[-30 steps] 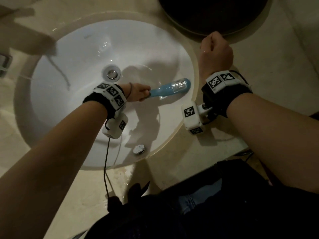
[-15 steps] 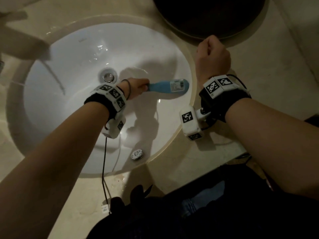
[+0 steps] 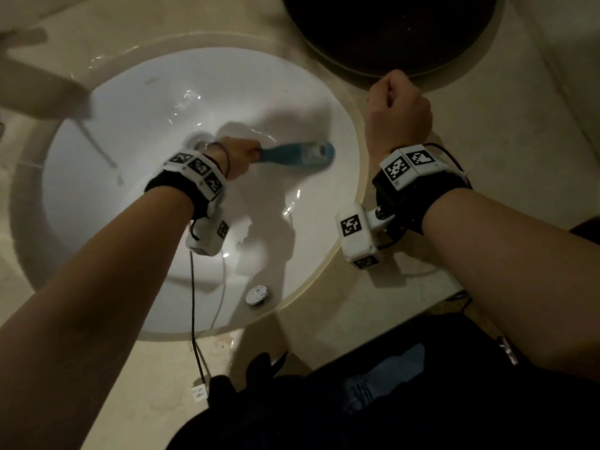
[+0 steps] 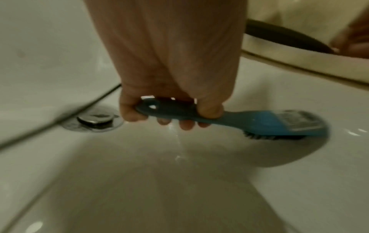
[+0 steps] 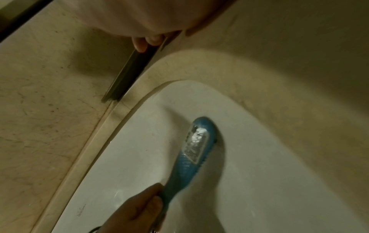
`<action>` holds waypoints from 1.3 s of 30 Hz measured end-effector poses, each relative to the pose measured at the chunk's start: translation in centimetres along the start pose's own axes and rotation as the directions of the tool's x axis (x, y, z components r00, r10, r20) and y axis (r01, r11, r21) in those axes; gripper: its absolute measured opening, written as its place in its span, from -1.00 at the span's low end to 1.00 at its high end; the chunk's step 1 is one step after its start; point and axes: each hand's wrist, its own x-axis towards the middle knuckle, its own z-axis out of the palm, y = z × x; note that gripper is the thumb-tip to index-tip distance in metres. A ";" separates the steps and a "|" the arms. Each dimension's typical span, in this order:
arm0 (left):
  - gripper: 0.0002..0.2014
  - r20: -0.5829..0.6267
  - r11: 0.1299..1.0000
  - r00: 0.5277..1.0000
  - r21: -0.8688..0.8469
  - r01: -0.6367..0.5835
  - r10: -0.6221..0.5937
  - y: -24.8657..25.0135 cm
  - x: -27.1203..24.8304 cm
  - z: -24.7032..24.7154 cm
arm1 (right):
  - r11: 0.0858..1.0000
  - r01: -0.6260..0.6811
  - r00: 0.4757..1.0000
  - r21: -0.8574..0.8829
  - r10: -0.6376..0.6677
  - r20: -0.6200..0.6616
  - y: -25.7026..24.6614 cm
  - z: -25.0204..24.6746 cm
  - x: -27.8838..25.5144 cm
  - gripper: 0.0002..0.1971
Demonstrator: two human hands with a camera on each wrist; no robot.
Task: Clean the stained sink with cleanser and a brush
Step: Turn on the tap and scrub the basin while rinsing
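A white oval sink (image 3: 136, 131) is set in a beige stone counter. My left hand (image 3: 238, 157) grips the handle of a blue brush (image 3: 298, 155) inside the bowl, just right of the drain (image 3: 201, 145). The brush head lies bristles down on the bowl's right wall (image 4: 279, 124), with a clear label on its back (image 5: 196, 143). My right hand (image 3: 397, 108) is curled into a fist on the counter beside the sink's right rim and holds nothing.
A dark round basin (image 3: 389, 30) stands on the counter behind my right hand. A faucet spout (image 3: 39, 92) reaches over the sink's left side. An overflow cap (image 3: 257, 294) sits in the near wall. A black cable (image 3: 193, 303) hangs from my left wrist.
The brush and my left hand have slid a little left, away from the right rim toward the drain. My right fist has stayed on the counter.
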 end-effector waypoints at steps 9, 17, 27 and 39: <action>-0.73 0.137 0.994 0.988 -0.083 -0.065 0.076 0.8 -0.6 0.2 | 0.999 -0.007 1.000 -0.041 0.007 0.013 -0.3 -0.2 -0.1 -0.60; -0.68 -0.208 0.951 0.932 0.023 0.307 -0.296 -3.3 -2.1 -0.9 | 0.996 -0.041 0.999 -0.076 0.043 0.020 -0.6 -0.4 -0.1 -0.60; -0.67 -0.253 0.900 0.866 -0.064 0.431 -0.432 -4.0 -9.0 -1.5 | 0.992 -0.083 0.973 -0.093 0.101 0.208 -2.4 -2.1 -1.1 -0.69; -0.61 -0.257 0.690 0.642 -0.325 0.647 -0.723 -8.7 -18.2 -2.4 | 0.955 -0.213 0.963 -0.209 0.240 0.118 -4.2 -1.5 -2.9 -0.58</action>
